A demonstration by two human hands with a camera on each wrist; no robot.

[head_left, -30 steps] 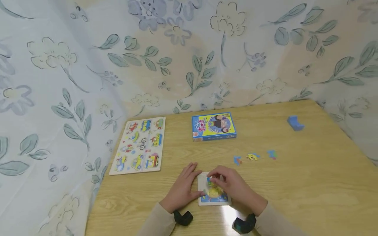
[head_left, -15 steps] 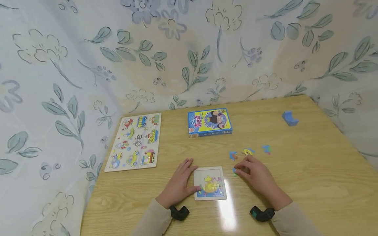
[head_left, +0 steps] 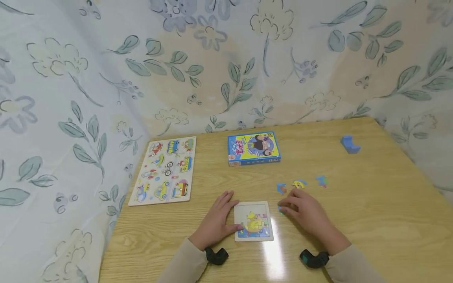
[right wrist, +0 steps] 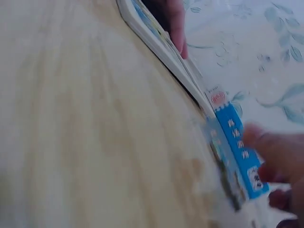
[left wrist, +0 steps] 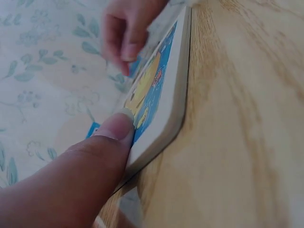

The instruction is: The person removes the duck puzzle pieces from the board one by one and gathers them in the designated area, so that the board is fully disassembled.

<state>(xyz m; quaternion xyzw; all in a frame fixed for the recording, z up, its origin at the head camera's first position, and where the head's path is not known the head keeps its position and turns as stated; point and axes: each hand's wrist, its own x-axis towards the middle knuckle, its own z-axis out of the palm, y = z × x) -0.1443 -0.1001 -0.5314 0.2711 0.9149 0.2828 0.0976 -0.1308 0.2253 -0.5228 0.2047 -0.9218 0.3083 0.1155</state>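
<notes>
A small square jigsaw board (head_left: 261,238) with a pale frame lies on the table, partly filled with a yellow and blue picture; its upper left shows bare backing. My left hand (head_left: 216,225) rests at its left side, fingers extended and the thumb (left wrist: 107,142) on the frame and picture edge. To the right of the board, my right hand (head_left: 305,210) pinches a small blue-green puzzle piece (head_left: 280,209) between thumb and fingers, mostly covered by the fingertips. Three loose puzzle pieces lie behind it: a blue-brown one (head_left: 281,188), a yellow one (head_left: 299,184) and a blue-green-pink one (head_left: 322,181).
A vehicle puzzle board (head_left: 162,171) lies at the table's left. The blue and yellow box (head_left: 253,149) stands near the back, against the floral cloth (head_left: 198,78). A blue notched block (head_left: 350,144) sits at the back right of the wooden table (head_left: 382,220).
My right hand has moved right, off the jigsaw board, taking the blue-green puzzle piece along. Over the last half second it stays beside the board. The left hand keeps its place.
</notes>
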